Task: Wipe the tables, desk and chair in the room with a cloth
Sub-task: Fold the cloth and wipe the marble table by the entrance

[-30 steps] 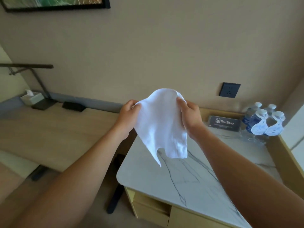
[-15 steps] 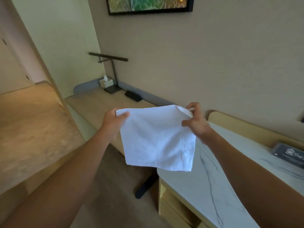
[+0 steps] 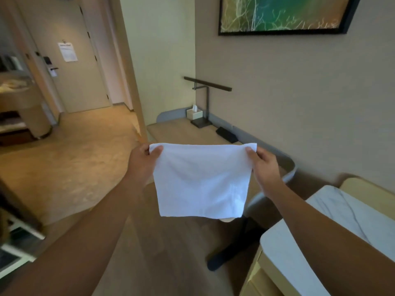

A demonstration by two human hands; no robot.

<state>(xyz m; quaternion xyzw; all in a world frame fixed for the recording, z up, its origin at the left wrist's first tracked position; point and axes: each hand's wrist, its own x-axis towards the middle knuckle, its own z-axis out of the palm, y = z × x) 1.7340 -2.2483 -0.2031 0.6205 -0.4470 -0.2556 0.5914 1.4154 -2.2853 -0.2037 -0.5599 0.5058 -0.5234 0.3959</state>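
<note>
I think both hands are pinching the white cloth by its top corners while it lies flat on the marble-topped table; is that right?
Not quite: in the head view the white cloth hangs in the air, not on the marble-topped table. The left hand and right hand do pinch its top corners.

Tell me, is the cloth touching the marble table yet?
Apart. Head view: the left hand and right hand hold the cloth up by its top corners, with a clear gap between it and the table.
</note>
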